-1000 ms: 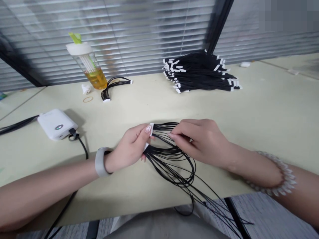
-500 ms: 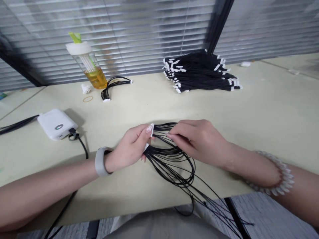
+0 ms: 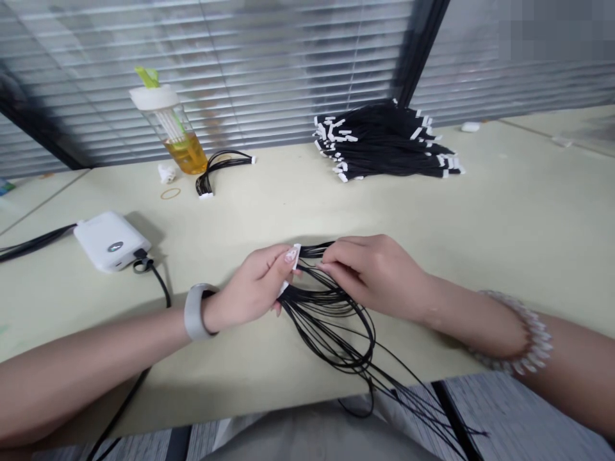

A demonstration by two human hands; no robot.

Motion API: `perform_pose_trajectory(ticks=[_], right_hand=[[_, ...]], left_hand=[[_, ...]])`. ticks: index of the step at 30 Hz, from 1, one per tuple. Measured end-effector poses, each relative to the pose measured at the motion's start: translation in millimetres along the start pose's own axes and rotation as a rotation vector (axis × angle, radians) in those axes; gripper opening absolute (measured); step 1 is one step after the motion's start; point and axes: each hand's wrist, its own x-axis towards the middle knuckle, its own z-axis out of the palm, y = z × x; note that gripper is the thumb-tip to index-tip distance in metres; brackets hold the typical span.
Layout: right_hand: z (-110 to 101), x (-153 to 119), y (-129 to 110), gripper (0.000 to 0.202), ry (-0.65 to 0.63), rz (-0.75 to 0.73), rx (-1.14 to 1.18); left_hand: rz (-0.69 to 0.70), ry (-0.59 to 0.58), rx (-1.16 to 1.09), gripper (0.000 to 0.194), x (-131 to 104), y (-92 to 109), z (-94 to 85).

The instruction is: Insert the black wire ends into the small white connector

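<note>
My left hand (image 3: 257, 285) is closed on two white connectors, the upper white connector (image 3: 296, 256) under the thumb and the lower white connector (image 3: 283, 289) by the fingers. From them black wires (image 3: 331, 301) run right, loop round and trail over the table's front edge. My right hand (image 3: 372, 272) pinches at the thin black wires just right of the upper connector; its fingertips are close together, and the wire between them is barely visible.
A pile of black cables (image 3: 384, 144) with white ends lies at the back. At the left are a white device (image 3: 111, 240) with a black cable, a bottle (image 3: 180, 137) of yellow liquid, a short wire harness (image 3: 218, 164) and a rubber band (image 3: 170, 193).
My right hand has moved slightly left, nearer the upper connector. My left hand keeps its hold on the connectors, and the view has shifted a little.
</note>
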Motion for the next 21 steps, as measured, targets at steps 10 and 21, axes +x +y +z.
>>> perform_pose_trajectory(ticks=[10, 21], right_hand=[[1.6, 0.4, 1.3, 0.029, -0.004, -0.047, -0.015], [-1.5, 2.5, -2.4, 0.022, -0.023, 0.062, 0.007]], left_hand=[[0.079, -0.018, 0.051, 0.038, 1.1, -1.0, -0.9], [0.032, 0.025, 0.038, 0.037, -0.3, 0.1, 1.2]])
